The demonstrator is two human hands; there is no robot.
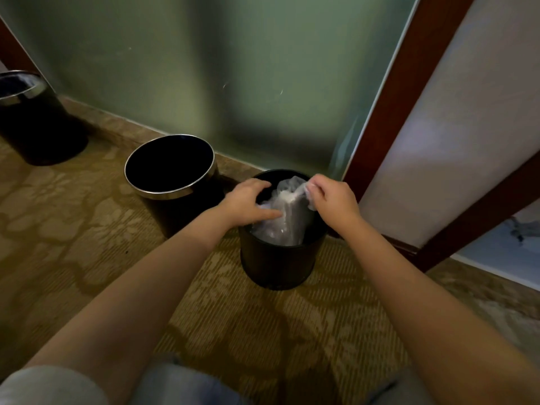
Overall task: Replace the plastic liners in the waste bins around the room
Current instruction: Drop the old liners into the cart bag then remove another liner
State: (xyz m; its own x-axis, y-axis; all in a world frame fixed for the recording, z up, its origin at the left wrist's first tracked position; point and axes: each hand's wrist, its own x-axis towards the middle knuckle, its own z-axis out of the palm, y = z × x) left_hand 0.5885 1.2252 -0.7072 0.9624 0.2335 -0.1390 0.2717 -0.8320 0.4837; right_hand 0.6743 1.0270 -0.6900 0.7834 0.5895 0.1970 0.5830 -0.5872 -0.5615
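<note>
Carpet (87,244): steel-rimmed bin (187,214) just left of black bin (277,264) holding liner (287,217).

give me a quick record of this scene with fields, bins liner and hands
near bin: black, upright, holds the liner
liner: clear plastic, bunched inside, not spread over the rim
left hand: grips liner at the left side, thumb on the plastic
right hand: pinches liner's top edge
middle bin: chrome rim, no liner visible
far bin: chrome rim, partly cut off by the frame
floor: patterned carpet
</note>
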